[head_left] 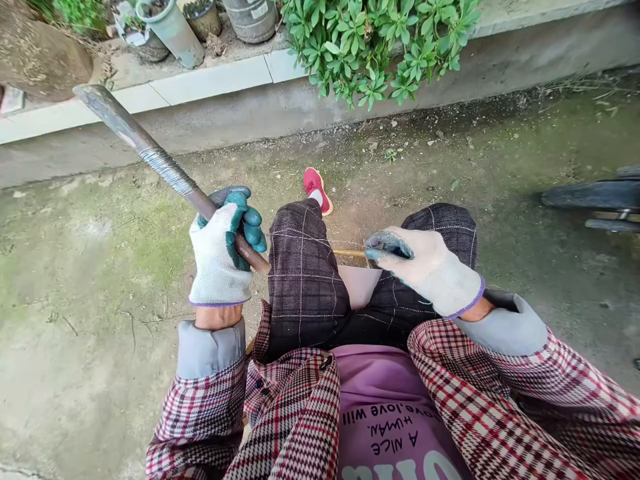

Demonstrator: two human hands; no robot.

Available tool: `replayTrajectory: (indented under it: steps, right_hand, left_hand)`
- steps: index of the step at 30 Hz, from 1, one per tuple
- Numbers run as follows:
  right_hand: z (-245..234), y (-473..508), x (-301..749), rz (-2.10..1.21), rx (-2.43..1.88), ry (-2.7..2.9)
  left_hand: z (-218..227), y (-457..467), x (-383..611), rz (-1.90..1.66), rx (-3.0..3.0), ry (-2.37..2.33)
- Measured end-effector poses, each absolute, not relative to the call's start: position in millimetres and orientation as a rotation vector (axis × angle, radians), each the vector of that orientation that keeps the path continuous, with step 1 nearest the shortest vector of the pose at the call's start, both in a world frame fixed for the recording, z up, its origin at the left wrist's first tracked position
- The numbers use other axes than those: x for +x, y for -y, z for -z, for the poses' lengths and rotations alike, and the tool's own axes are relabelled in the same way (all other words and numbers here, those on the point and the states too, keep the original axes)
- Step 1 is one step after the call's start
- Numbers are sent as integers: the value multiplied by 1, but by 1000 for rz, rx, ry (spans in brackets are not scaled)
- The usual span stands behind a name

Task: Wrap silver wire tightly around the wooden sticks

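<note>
My left hand [220, 247], in a white glove with dark green coated fingers, is wrapped round a worn wooden handle [127, 133]. The handle slants up to the left, its far end dark and grey. Several turns of thin wire [167, 170] bind its middle. A fine strand runs from the left hand's side across the gap between my knees toward my right hand [417, 260]. That hand is gloved too, its fingertips pinched together on the strand above my right knee. A thin yellowish strip [349, 253] shows beside these fingertips; whether they touch it is unclear.
I sit with bent knees over a pale seat [359, 285]; a red shoe [316, 190] is on the ground ahead. Beyond runs a low tiled ledge [220, 83] with pots [173, 30] and a leafy bush [375, 43]. A dark wheel [593, 195] stands at right.
</note>
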State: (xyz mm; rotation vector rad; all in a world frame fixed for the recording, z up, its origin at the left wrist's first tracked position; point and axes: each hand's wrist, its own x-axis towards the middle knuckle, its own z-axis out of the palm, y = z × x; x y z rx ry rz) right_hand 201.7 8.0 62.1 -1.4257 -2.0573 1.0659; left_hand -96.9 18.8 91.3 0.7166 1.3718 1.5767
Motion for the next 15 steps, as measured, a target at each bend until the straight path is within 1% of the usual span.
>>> replayTrajectory:
  steps: [3, 9, 15]
  right_hand:
    - [-62, -5, 203, -966, -1398, 2151]
    - [-55, 0, 202, -610, -1370, 2403]
    - [-59, -1, 197, -445, -1365, 2687]
  left_hand:
    - [-91, -19, -96, -1573, 703, -1362]
    - [-89, -17, -97, -1588, 679, -1365]
    - [-94, -15, -94, -1535, 705, -1436]
